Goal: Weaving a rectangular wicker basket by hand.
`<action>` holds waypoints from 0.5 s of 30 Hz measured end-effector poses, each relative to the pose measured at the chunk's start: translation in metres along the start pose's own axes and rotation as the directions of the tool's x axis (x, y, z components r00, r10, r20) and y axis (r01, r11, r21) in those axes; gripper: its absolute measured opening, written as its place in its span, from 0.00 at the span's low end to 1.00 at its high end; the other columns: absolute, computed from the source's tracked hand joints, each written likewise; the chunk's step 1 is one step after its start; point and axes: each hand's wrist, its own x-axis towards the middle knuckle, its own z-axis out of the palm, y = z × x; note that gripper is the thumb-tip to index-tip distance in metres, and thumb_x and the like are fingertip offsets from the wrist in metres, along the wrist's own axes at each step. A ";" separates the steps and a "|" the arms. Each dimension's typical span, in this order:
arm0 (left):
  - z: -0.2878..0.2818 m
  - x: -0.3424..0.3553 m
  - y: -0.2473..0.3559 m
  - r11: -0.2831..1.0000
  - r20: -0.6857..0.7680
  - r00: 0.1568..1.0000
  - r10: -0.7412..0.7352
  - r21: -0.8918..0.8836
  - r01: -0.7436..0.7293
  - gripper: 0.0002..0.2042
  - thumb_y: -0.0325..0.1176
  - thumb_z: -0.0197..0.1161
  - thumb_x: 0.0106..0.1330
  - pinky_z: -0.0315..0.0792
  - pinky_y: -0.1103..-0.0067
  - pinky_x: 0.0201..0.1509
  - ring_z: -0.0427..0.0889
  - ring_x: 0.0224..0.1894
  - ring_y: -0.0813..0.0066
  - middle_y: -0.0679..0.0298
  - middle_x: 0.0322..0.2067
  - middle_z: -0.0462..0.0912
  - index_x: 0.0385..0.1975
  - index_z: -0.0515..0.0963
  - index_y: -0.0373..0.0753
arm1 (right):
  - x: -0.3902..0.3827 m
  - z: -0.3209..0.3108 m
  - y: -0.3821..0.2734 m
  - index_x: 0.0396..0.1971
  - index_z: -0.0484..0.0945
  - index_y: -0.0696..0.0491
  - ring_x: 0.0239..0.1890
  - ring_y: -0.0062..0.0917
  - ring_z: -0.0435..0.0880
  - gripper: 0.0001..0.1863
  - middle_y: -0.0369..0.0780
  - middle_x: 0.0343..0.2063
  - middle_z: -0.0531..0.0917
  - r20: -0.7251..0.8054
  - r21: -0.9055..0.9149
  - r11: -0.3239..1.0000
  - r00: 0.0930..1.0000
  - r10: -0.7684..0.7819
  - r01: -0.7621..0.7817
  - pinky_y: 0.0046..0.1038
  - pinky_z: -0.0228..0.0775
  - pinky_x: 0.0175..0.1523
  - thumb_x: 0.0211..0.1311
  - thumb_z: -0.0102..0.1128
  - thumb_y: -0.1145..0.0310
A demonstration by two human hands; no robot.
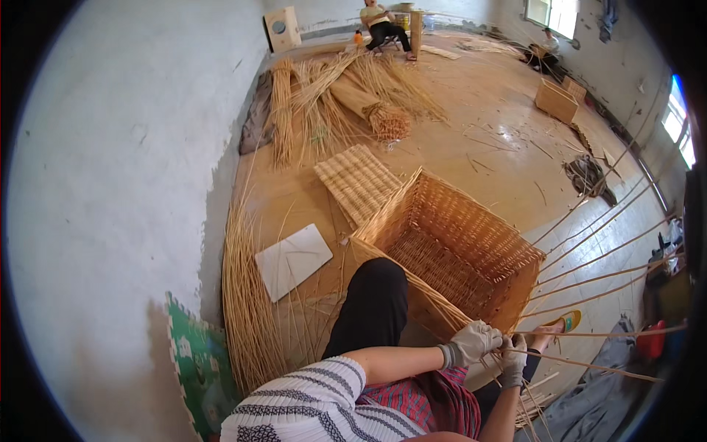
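I see a bundle of wicker rods [243, 317] along the floor's [479, 158] left edge, then the rectangular wicker basket [471, 228], its woven bottom in view; at its near corner the gloved left hand [475, 342] grips loose strands [589, 334], the gloved right hand [514, 361] closed around them just beside.

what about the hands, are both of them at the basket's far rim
No, the left hand and the right hand, both gloved, are close together at the near corner of the wicker basket.
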 end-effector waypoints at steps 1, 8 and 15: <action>-0.003 -0.003 0.000 1.000 -0.010 1.000 -0.008 -0.020 0.008 0.08 0.35 0.53 0.66 0.71 0.70 0.47 0.80 0.43 0.63 0.63 0.40 0.80 0.39 0.78 0.44 | -0.006 0.001 -0.004 0.40 0.77 0.62 0.31 0.25 0.80 0.14 0.42 0.31 0.82 -0.021 0.021 1.000 1.000 -0.022 0.022 0.29 0.74 0.38 0.64 0.63 0.65; -0.069 0.042 0.018 0.981 0.499 0.864 -0.064 -0.129 0.147 0.28 0.47 0.54 0.70 0.54 0.59 0.76 0.64 0.71 0.53 0.51 0.69 0.66 0.67 0.69 0.42 | -0.021 -0.020 -0.028 0.40 0.77 0.58 0.31 0.19 0.77 0.12 0.35 0.28 0.80 -0.083 -0.037 0.992 0.989 0.120 -0.123 0.25 0.72 0.37 0.67 0.62 0.65; -0.072 0.058 -0.024 0.944 0.599 0.742 -0.302 0.297 0.145 0.39 0.66 0.52 0.62 0.49 0.57 0.75 0.64 0.70 0.53 0.51 0.67 0.68 0.66 0.68 0.42 | 0.008 0.015 -0.093 0.47 0.79 0.59 0.41 0.43 0.85 0.23 0.51 0.38 0.86 0.148 -0.177 0.980 0.987 -0.068 0.094 0.39 0.78 0.46 0.65 0.60 0.54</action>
